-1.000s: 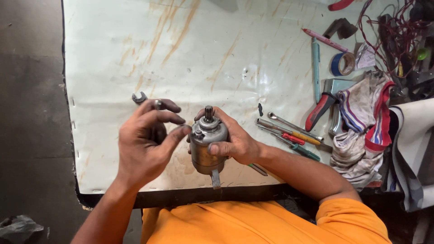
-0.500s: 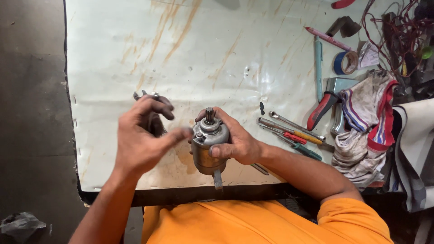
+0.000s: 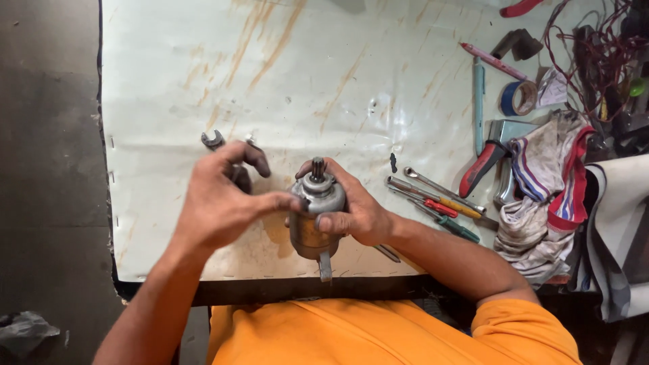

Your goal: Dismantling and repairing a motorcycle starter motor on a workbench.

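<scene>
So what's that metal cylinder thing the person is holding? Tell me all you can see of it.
The metal cylinder looks like a small motor: a grey cap on top with a short toothed shaft sticking up, a grimy brownish body below, and a flat tab at the bottom. It is held upright over the near edge of the pale work sheet. The right hand wraps around it, and the left hand touches its cap with a fingertip.
</scene>
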